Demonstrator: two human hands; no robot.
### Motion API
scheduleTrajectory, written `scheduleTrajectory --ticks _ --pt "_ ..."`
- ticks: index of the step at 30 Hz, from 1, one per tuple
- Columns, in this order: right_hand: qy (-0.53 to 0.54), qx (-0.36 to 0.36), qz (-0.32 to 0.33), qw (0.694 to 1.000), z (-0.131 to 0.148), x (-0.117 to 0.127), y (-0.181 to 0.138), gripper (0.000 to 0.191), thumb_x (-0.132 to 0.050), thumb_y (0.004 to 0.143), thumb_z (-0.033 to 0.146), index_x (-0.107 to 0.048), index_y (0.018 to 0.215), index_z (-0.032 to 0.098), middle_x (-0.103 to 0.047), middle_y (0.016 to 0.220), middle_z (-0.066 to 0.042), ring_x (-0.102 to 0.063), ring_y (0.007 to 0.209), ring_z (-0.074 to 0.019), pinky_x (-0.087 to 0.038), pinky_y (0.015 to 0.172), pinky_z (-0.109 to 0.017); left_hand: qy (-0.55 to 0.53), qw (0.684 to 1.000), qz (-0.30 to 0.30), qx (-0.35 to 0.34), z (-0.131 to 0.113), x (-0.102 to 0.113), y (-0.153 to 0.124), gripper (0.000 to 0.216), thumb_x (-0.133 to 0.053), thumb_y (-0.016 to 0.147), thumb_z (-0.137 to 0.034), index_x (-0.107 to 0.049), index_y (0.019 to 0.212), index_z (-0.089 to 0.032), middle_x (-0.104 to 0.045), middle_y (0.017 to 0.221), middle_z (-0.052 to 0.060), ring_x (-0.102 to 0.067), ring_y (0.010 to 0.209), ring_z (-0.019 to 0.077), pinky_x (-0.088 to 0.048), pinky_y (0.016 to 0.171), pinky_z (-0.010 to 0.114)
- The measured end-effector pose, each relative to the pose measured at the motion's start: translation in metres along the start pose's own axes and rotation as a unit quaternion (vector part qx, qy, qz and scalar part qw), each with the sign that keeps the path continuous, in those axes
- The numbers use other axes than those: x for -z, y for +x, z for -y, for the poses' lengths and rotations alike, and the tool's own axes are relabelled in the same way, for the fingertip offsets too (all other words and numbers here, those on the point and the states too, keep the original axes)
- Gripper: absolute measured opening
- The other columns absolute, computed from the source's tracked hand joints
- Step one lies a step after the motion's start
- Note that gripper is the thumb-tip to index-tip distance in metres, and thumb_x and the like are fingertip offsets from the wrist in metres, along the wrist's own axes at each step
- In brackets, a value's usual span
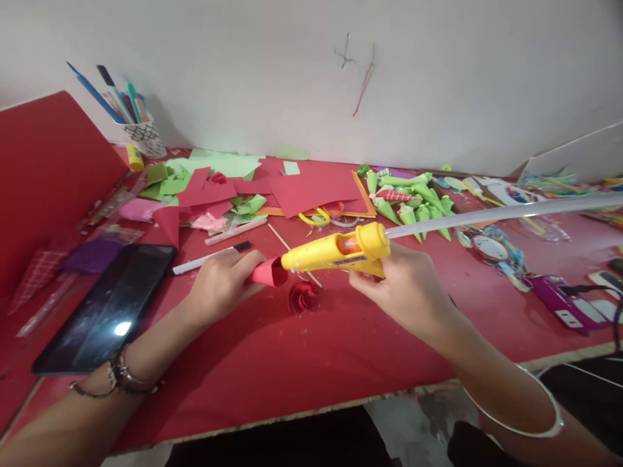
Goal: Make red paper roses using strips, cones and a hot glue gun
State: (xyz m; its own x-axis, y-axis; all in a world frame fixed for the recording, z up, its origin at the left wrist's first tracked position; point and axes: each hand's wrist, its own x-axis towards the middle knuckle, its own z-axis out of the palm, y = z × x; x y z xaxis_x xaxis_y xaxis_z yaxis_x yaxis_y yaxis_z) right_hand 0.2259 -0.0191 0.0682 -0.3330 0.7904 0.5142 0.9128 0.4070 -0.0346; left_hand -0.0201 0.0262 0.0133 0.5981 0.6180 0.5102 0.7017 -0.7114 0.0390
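Observation:
My left hand point(221, 285) is closed around a small red paper cone point(267, 273), its wide mouth turned to the right. In my right hand point(406, 282) is a yellow glue gun point(335, 251), gripped by its handle. Its nozzle reaches the rim of the cone; whether it touches the paper I cannot tell. A long clear glue stick point(487, 214) sticks out of the gun's back end toward the right. Just below the nozzle, a curled red paper spiral point(304, 297) lies on the red table point(292, 376).
A dark phone point(107, 305) and a marker point(209, 258) lie at left. Red paper sheets point(316, 188), green scraps point(170, 178) and yellow-handled scissors point(314, 217) are behind. Several green paper cones point(413, 198) sit at back right, a purple power strip point(564, 301) at right, a pen cup point(146, 136) at back left.

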Motion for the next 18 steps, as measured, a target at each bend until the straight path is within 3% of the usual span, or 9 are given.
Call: scheduleTrajectory --ticks 12,18 --pt "-0.017 0.015 -0.049 0.999 -0.005 -0.002 -0.004 0.01 -0.051 0.075 0.027 -0.057 0.077 0.018 -0.058 0.053 -0.002 -0.055 0.047 -0.0176 -0.035 0.041 -0.027 -0.053 0.994 0.069 0.059 -0.001 0.001 0.001 0.017 -0.044 0.074 -0.027 -0.057 0.076 -0.016 -0.055 0.055 0.002 -0.05 0.049 0.0134 -0.034 0.045 0.022" --pt "-0.018 -0.032 -0.051 0.998 -0.016 -0.002 -0.008 0.021 -0.059 0.073 0.035 -0.059 0.084 0.018 -0.059 0.056 -0.002 -0.055 0.05 -0.0177 -0.037 0.045 -0.028 -0.064 0.989 0.081 0.106 -0.002 0.002 0.002 0.01 -0.046 0.07 -0.025 -0.052 0.071 -0.017 -0.053 0.052 0.0 -0.05 0.047 0.0127 -0.031 0.044 0.02"
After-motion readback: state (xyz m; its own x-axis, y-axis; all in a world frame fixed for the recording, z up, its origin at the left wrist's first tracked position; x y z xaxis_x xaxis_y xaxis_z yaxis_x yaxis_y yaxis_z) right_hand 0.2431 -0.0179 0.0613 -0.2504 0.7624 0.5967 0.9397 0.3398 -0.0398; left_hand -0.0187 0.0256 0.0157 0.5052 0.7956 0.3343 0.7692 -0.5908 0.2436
